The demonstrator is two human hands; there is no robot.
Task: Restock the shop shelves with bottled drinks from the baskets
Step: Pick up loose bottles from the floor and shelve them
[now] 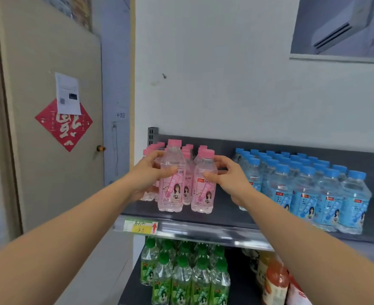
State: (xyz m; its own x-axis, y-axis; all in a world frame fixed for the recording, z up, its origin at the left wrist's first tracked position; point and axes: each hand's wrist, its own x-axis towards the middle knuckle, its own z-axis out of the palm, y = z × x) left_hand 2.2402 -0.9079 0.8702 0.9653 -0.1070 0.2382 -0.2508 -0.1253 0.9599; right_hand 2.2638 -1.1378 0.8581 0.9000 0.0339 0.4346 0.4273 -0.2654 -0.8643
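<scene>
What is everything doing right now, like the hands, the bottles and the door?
Left hand, grips the left pink bottle.
Right hand, grips the right pink bottle.
Both pink bottles, upright, capped, at the front of the top shelf.
Blue bottles, upright in rows, capped.
Green bottles, upright on the lower shelf, capped.
Door, looks shut.

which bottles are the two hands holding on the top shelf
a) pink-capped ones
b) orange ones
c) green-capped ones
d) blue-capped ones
a: the left hand and the right hand each hold a clear plastic pink-capped bottle, the left bottle and the right bottle, at the front of the dark grey metal top shelf.
</scene>
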